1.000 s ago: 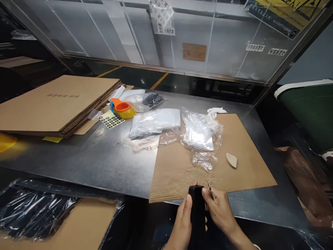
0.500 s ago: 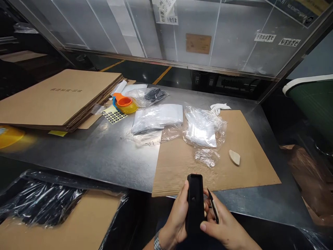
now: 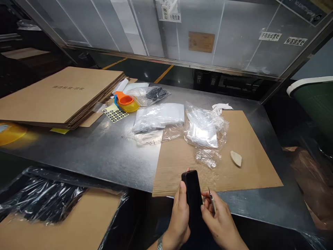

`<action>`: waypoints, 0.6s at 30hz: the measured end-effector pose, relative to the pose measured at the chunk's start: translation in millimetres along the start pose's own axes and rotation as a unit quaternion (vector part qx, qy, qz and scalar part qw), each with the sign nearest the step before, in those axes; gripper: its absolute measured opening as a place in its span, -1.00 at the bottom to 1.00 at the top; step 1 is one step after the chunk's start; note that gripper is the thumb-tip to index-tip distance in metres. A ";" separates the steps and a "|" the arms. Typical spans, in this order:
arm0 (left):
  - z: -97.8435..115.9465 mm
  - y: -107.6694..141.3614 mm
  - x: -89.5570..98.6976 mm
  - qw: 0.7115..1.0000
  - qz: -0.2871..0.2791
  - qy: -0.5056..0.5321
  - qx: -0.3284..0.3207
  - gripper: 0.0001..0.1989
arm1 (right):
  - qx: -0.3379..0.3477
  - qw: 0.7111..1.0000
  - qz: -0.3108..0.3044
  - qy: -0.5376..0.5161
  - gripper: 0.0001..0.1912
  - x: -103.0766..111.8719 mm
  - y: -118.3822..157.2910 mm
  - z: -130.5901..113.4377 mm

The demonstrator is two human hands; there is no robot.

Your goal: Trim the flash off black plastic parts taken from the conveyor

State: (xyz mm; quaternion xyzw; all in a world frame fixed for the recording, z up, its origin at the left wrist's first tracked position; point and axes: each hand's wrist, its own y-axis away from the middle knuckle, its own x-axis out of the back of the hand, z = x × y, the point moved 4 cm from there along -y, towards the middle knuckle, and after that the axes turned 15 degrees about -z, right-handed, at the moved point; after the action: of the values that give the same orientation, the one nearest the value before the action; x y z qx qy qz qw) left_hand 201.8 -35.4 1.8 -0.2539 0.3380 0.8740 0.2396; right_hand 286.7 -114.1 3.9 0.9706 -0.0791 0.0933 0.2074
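Table edge (image 3: pixel 104 174), black case (image 3: pixel 194 194) between fingers (image 3: pixel 182 191)

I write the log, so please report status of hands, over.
Left hand gripping black case. Right hand holding pointed tool beside it. Clear plastic on cardboard sheet, not blocking.
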 end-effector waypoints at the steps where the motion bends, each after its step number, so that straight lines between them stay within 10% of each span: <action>1: 0.0 0.7 0.2 1.000 0.008 -0.011 -0.019 -0.47 | 0.003 1.000 0.011 0.008 -0.86 -1.5 -1.5 0.7; 18: -0.1 0.9 1.3 0.996 0.031 -0.051 -0.070 -0.36 | 0.103 0.990 0.099 0.012 -0.78 -2.6 -2.3 -3.9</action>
State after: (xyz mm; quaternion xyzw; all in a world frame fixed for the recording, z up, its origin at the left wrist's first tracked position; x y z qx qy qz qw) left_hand 200.3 -35.8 1.4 -0.2148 0.2706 0.9143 0.2113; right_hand 284.1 -110.1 5.9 0.9730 -0.1621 0.1324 0.0970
